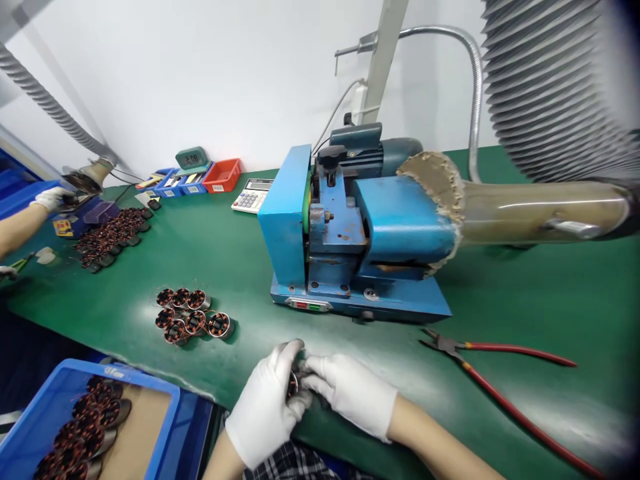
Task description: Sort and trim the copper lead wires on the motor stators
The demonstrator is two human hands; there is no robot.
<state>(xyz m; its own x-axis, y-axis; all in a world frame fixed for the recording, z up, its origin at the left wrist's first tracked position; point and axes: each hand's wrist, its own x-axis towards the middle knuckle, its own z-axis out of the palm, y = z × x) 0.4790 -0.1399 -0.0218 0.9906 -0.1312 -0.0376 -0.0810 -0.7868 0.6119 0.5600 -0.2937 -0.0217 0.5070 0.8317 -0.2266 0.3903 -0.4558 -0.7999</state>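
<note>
Workpiece [293,385]: one small round part, mostly hidden by white gloves; it sat between both hands at the near side of the green bench [215,247].
Left hand [267,403]: gloved; fingers and thumb curled around the part, closed on it.
Right hand [353,393]: gloved; fingers drawn together, tips at the part's right side; whether they pinched it or merely touched, I could not tell.
Wound parts, loose [195,322]: seven, copper-wired, grouped near the left hand, well apart from it.
Blue machine [345,227]: stood beyond the hands, red and green buttons on its front, a translucent tube [525,212] running off its right side.
Red-handled cutters [449,345]: lay at right, jaws parted, handles spread.
Blue bin [173,427]: lower left, holding more copper-wired parts [95,427] beside brown card.
Calculator [253,195]: behind, near a red tray [235,177].
Clock [191,158]: read 2:08.
Co-worker's hand [53,199]: gloved, far left, beyond a dense heap of wound parts [115,233].
</note>
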